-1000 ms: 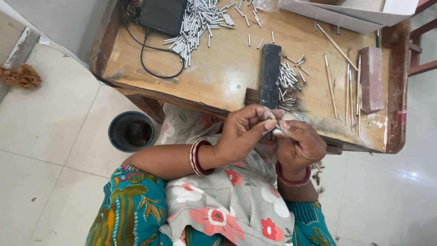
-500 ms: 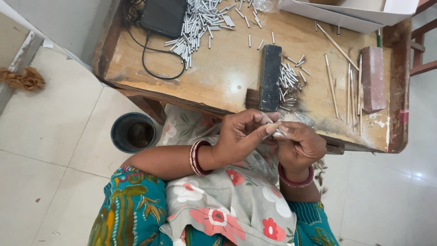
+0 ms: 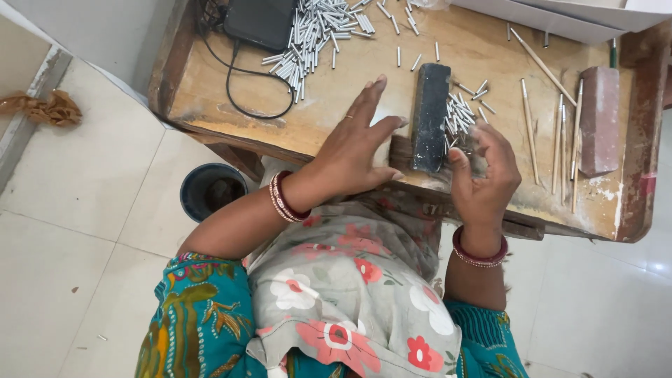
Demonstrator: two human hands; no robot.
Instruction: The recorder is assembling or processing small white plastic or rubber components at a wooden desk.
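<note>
Two hands over a wooden desk (image 3: 210, 91), left hand (image 3: 357, 143) spread flat with fingers apart, beside a dark block (image 3: 430, 115), right hand (image 3: 486, 178) loosely curled at small white sticks (image 3: 458, 115) just right of the block, grip unclear

Block (image 3: 429, 115) on table (image 3: 224, 105) between left hand (image 3: 353, 150) and right hand (image 3: 486, 178); short sticks (image 3: 462, 112) just right of block.

The low wooden bench (image 3: 210, 91) carries a black box (image 3: 260, 22) with its cable at the far left corner, a heap of small white sticks (image 3: 311, 31) beside it, a dark block (image 3: 430, 115) near the front edge, thin long sticks (image 3: 560, 140) and a reddish block (image 3: 600, 119) toward the right edge.
</note>
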